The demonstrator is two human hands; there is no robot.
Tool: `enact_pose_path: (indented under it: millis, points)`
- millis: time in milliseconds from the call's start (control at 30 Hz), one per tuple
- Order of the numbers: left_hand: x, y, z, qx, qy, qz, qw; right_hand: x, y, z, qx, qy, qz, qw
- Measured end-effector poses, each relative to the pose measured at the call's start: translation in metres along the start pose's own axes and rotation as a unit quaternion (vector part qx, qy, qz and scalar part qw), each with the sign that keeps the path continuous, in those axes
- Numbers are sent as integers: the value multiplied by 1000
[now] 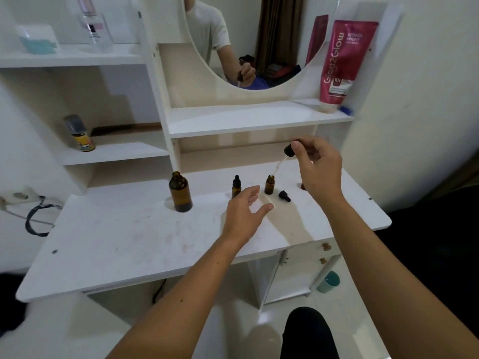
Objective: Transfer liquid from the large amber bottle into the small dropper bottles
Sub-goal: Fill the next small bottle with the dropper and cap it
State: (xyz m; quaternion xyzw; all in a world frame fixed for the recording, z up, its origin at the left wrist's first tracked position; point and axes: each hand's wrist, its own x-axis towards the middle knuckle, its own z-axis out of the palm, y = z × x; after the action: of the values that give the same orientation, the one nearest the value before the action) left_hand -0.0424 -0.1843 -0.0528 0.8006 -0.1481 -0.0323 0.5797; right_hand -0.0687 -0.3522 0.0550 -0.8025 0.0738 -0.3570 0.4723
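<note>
The large amber bottle (180, 192) stands uncapped at the back left of the white tabletop (129, 242). A small capped dropper bottle (236, 187) stands to its right. Further right stands a small uncapped amber bottle (269, 185). My right hand (317, 165) pinches the black bulb of a dropper (283, 159), whose glass tip hangs at the mouth of the uncapped bottle. My left hand (246, 212) hovers with relaxed fingers just in front of the two small bottles and holds nothing. A loose black dropper cap (284, 196) lies right of the uncapped bottle.
A shelf (254, 117) runs above the bottles, with a mirror (246, 40) and a pink tube (342, 63) on it. A small spray can (80, 134) stands on a left shelf. A cable (36, 218) hangs at the desk's left edge. A teal cup (329, 282) sits below right.
</note>
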Motion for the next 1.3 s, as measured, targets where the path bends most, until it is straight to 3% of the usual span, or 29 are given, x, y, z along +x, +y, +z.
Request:
enact_pose_path:
  millis: [267, 500, 1300]
  points:
    - [37, 3, 40, 45, 45, -4, 998, 9, 27, 12, -3, -14, -13, 1000]
    - [52, -1, 46, 48, 87, 56, 994, 7, 41, 24, -35, -42, -42, 998]
    - [49, 2, 42, 38, 66, 40, 996, 7, 36, 27, -41, -78, -15, 996]
